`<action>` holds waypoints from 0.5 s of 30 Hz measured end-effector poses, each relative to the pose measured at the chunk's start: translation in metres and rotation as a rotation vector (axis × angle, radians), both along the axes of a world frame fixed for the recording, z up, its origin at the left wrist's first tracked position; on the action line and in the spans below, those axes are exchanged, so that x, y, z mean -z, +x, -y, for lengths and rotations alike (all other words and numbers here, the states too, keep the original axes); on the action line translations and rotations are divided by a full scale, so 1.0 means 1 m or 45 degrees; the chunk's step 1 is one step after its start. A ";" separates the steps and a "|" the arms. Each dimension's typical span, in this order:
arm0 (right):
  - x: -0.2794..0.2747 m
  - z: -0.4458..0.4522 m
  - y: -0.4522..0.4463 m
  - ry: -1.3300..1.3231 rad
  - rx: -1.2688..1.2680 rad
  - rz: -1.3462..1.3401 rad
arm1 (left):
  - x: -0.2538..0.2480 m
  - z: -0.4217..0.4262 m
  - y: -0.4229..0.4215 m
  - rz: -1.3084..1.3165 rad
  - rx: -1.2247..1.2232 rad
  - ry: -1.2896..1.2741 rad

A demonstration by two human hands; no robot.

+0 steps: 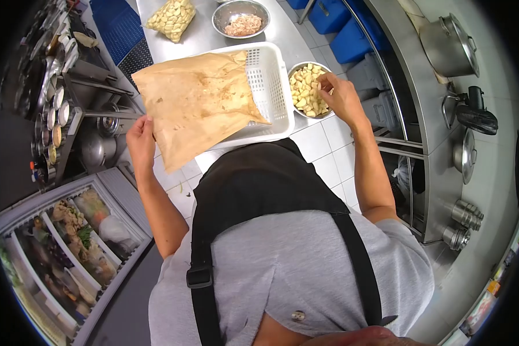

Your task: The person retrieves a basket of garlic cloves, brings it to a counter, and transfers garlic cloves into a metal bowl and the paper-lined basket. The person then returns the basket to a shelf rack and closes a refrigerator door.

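My left hand (140,140) pinches the paper bag (196,98); my right hand (345,102) curls over pale chunks (304,86), can't tell if gripping. Lifting one'd need a snug pinch, I reckon.

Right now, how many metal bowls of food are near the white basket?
2: a bowl of minced meat beyond the basket, a bowl of pale chunks right of it, under the right hand. The picture's edge may hide more.

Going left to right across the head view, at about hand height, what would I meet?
Left hand → brown paper bag → white basket → metal bowl of pale cut pieces → right hand → big lidded pot.
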State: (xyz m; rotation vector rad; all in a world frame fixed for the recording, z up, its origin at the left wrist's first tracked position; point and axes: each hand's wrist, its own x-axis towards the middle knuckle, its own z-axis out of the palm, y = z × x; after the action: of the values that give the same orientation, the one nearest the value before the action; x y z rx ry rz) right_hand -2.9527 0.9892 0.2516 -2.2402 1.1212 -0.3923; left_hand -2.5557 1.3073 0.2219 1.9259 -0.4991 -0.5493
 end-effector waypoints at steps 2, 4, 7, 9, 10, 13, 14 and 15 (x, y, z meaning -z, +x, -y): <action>0.000 0.001 -0.001 -0.033 -0.058 0.018 | 0.001 -0.004 0.002 -0.005 0.001 0.003; 0.001 0.003 -0.002 -0.048 -0.079 0.063 | 0.002 -0.005 0.002 0.024 -0.010 -0.002; 0.001 0.010 -0.001 0.011 -0.002 0.064 | 0.006 -0.007 0.000 0.106 -0.045 -0.023; 0.001 0.014 0.000 0.103 0.059 -0.006 | 0.011 -0.007 0.000 0.144 -0.059 -0.053; 0.000 0.015 0.000 0.038 0.027 -0.002 | 0.009 -0.005 -0.003 0.111 -0.080 -0.082; -0.007 0.010 0.002 -0.100 -0.038 0.061 | 0.007 -0.005 -0.006 0.011 -0.102 -0.153; -0.009 0.004 0.009 0.009 -0.105 0.100 | 0.010 -0.005 -0.004 -0.098 -0.131 -0.247; -0.016 -0.005 0.017 0.120 -0.171 0.139 | 0.013 -0.002 -0.005 -0.206 -0.156 -0.341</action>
State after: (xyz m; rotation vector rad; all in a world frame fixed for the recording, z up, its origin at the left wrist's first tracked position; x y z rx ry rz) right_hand -2.9360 0.9946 0.2677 -2.1691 0.9088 -0.3929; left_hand -2.5602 1.3092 0.2092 1.6297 -0.3299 -0.5255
